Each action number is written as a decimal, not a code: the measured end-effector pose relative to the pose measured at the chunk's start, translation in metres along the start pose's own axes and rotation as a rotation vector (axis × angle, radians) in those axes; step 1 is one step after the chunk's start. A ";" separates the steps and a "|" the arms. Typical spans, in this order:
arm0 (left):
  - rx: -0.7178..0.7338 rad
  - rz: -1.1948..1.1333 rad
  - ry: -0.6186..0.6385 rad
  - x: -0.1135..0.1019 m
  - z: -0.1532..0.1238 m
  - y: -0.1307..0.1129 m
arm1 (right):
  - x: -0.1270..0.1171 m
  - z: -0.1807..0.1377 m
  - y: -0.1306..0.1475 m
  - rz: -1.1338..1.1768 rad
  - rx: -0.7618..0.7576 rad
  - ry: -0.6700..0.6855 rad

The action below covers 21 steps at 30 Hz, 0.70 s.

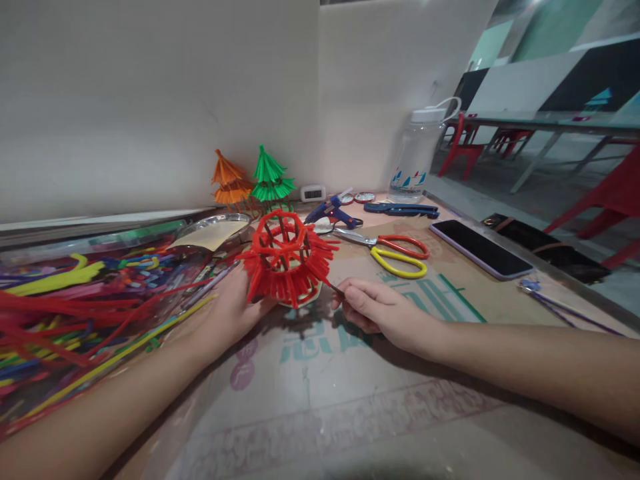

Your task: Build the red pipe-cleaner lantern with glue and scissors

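Note:
A red pipe-cleaner craft (285, 257), a round cage with a fringe of short strands, stands on the cardboard-covered table (350, 387). My left hand (233, 310) cups its left lower side, fingers wrapped round the base. My right hand (377, 310) is closed in a pinch on a thin dark stick (334, 287) whose tip touches the fringe at the craft's right edge.
A heap of coloured pipe cleaners (65, 300) fills the left. Behind the craft stand an orange (227, 180) and a green (270, 177) paper tree, a glue gun (333, 212), scissors (395, 253), a water bottle (417, 157) and a phone (480, 248).

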State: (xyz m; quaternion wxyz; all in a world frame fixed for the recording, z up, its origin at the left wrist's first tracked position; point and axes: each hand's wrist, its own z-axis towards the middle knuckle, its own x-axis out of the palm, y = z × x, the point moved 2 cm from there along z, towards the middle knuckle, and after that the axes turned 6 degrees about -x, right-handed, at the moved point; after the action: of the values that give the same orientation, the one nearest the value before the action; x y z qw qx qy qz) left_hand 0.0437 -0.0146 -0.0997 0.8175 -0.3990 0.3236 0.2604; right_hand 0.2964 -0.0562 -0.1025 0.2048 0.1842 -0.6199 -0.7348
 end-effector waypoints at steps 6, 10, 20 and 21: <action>0.013 0.012 0.014 0.000 0.001 -0.001 | 0.000 -0.001 0.000 0.015 0.003 -0.022; 0.004 0.007 0.001 0.000 0.001 0.001 | 0.000 -0.001 0.003 0.018 0.006 -0.026; 0.010 0.021 0.009 0.001 0.001 0.001 | 0.001 0.001 0.003 0.019 0.018 -0.043; 0.014 0.023 0.009 0.001 0.001 0.001 | 0.001 0.001 0.003 0.016 0.017 -0.043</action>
State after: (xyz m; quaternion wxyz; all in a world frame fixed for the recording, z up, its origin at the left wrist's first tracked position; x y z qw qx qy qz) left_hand 0.0439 -0.0131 -0.1004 0.8157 -0.3909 0.3334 0.2657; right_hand 0.2956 -0.0559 -0.0990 0.1958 0.1653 -0.6319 -0.7315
